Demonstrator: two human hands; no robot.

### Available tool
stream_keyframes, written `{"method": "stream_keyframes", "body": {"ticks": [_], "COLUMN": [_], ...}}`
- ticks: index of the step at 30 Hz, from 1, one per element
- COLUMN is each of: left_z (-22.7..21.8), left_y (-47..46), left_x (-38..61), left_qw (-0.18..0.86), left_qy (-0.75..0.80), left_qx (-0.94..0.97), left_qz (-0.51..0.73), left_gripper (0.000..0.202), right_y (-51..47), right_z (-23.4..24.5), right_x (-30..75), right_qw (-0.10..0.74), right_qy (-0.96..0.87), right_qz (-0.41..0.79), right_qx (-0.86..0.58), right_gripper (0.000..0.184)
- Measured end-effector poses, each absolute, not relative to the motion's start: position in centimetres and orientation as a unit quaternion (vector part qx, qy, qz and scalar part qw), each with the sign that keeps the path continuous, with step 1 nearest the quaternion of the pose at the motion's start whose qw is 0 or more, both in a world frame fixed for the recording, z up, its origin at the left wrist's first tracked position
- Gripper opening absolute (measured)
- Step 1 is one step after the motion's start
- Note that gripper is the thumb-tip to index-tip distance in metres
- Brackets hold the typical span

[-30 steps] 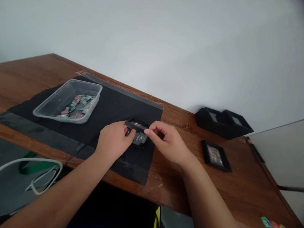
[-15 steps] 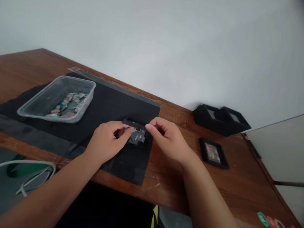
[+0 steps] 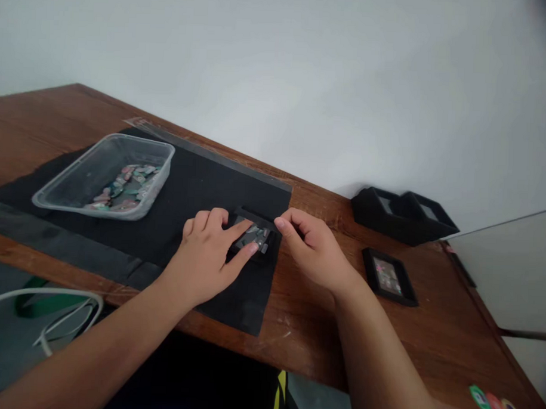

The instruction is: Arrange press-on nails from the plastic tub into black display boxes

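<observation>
A small black frame [image 3: 232,251] lies near the right end of the black mat, with small green, grey and clear pieces [image 3: 259,235] inside it. My left hand [image 3: 208,256] reaches over it from the left, fingers spread, the index finger and thumb tips touching the pieces. A thin black strip [image 3: 257,219] runs along the frame's far side; whether it is part of the frame I cannot tell. At its right end, my right hand [image 3: 310,244] has thumb and index finger pinched together on it. The other right fingers are curled in.
A clear plastic tub [image 3: 54,191] of green, pink and whitish pieces stands on the black mat [image 3: 197,178]. To the right, on the wooden table [image 3: 304,325], are black bins [image 3: 389,217] and another black frame [image 3: 389,277] with pieces. White cables [image 3: 50,292] hang at lower left.
My left hand has moved slightly right, and its pinch has opened into spread fingers over the pieces. My right hand stays pinched at the frame's right end, where the black strip now shows more plainly.
</observation>
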State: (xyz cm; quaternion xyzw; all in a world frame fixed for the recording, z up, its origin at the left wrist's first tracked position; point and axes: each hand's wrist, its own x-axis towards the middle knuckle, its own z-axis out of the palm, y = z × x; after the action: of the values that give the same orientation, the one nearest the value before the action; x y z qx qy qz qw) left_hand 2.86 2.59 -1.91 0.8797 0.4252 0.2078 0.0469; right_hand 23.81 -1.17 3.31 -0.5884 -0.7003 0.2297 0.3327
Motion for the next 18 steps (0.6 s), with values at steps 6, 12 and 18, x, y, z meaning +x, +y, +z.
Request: {"method": "stream_keyframes", "body": {"ticks": [6,12,18], "left_z": [-1.61,-1.84,-2.12], "left_y": [2.4,2.31,2.57], "left_x": [3.25,3.06,2.85], "left_qw": [0.063,0.072,0.086], "left_qy": [0.426,0.415,0.402], "left_qx": [0.881,0.88,0.876], "left_qz": [0.195,0.219,0.254], "left_gripper": [0.048,0.046,0.045], "right_y": [-1.24,-1.26,-1.33], "right_z": [3.29,3.36,3.48], "right_x": [23.63,23.67,23.61], "right_qw": [0.325,0.321,0.316], "right_qy": [-0.711,-0.711,-0.708], "right_qz": [0.233,0.23,0.231], "right_qx": [-0.579,-0.582,-0.587], "right_gripper": [0.035,0.035,0.034]}}
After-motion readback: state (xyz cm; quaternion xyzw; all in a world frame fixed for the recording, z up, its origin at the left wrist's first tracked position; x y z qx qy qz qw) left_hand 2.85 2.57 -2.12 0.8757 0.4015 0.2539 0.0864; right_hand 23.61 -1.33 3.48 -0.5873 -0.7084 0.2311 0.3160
